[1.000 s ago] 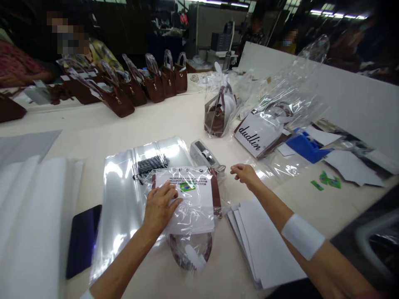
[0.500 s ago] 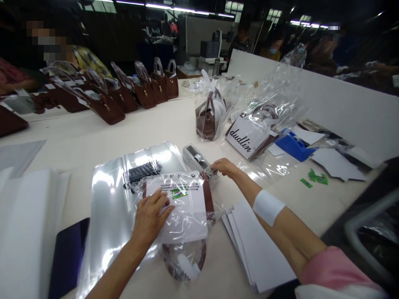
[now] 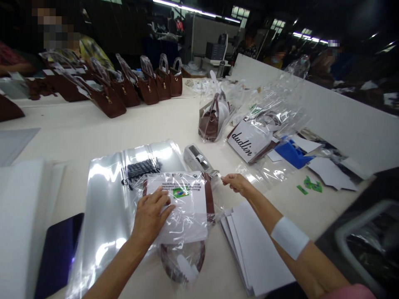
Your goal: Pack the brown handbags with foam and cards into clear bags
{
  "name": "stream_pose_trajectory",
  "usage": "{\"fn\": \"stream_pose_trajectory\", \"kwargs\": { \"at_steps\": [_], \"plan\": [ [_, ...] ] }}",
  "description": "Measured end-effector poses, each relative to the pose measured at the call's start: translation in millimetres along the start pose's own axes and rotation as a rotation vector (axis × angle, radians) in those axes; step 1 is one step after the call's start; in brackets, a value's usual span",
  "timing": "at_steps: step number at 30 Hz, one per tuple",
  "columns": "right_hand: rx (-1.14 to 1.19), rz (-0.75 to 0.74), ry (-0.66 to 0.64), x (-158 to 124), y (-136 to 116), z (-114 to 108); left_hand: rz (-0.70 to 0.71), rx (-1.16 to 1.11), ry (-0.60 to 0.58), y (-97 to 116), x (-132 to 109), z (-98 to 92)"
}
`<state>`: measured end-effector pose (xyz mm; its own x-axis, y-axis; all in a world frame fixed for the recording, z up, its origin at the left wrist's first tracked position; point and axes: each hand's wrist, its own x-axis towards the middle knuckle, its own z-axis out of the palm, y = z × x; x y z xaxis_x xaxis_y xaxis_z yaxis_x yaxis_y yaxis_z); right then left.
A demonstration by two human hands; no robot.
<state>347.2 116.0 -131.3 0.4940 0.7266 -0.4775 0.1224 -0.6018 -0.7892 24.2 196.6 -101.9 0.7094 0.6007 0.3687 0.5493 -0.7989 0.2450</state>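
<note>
A brown handbag [image 3: 209,199] in a clear plastic bag lies flat before me, its handles toward me. White paper with upside-down printing and a green sticker [image 3: 181,192] covers its face. My left hand [image 3: 153,211] rests on this package with its fingers spread. Just beyond the package is a grey tape dispenser [image 3: 197,158]. To its right, my right hand [image 3: 235,183] pinches the end of a short strip of tape [image 3: 219,175] stretching from the dispenser's cutter. Clear plastic sheets [image 3: 106,199] lie under the package's left side, with a dark coiled bundle [image 3: 143,168] on top.
White cards [image 3: 249,249] are stacked at right. Farther back stand bagged handbags [image 3: 212,120], a "dudlin" card [image 3: 241,141] and a blue tape dispenser [image 3: 293,153]. Brown handbags [image 3: 148,89] line the far left. A dark phone-like slab [image 3: 59,253] lies at left; a white partition [image 3: 327,99] edges the right.
My right hand has moved away from the dispenser, to the right and toward me, drawing out a short strip of tape. My left hand stays on the package. The view has shifted slightly.
</note>
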Motion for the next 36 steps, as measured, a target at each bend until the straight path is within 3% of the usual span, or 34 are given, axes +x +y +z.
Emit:
{"fn": "stream_pose_trajectory", "kwargs": {
  "at_steps": [4,9,13,15,16,20,24,28,30,34,36],
  "plan": [
    [-0.033,-0.038,0.088,13.4,14.7,13.2,-0.004,-0.026,-0.001,-0.4,0.7,0.7],
    [-0.154,-0.119,0.23,-8.2,23.9,-2.3,-0.069,-0.082,-0.024,-0.4,-1.3,1.2],
    [-0.202,-0.218,0.206,-41.7,-4.7,-12.5,-0.133,-0.138,-0.076,0.5,-3.5,-2.0],
    [-0.248,-0.298,0.053,-57.9,-35.6,-4.7,-0.16,-0.158,-0.109,0.2,-3.6,-3.6],
    [-0.291,-0.361,-0.086,-66.3,-52.4,3.3,-0.168,-0.167,-0.121,-0.2,-3.6,-4.2],
    [-0.443,-0.55,-0.573,-95.7,-106.7,52.0,-0.171,-0.182,-0.13,-1.8,-4.3,-5.1],
    [-0.599,-0.632,-0.877,-105.6,-128.3,91.8,-0.155,-0.195,-0.121,-3.4,-6.3,-6.0],
    [-0.674,-0.647,-1.066,-96.8,-134.2,109.6,-0.154,-0.207,-0.114,-5.8,-8.5,-6.8],
    [-0.836,-0.671,-0.977,-88.8,-133.7,114.8,-0.152,-0.215,-0.11,-7.1,-9.6,-6.6],
    [-1.157,-0.668,-0.595,-75.5,-128.5,121.7,-0.144,-0.234,-0.091,-9.0,-11.6,-5.4],
    [-1.205,-0.638,-0.518,-72.8,-125.3,124.9,-0.146,-0.24,-0.082,-9.3,-12.6,-4.9]
  ]
}}
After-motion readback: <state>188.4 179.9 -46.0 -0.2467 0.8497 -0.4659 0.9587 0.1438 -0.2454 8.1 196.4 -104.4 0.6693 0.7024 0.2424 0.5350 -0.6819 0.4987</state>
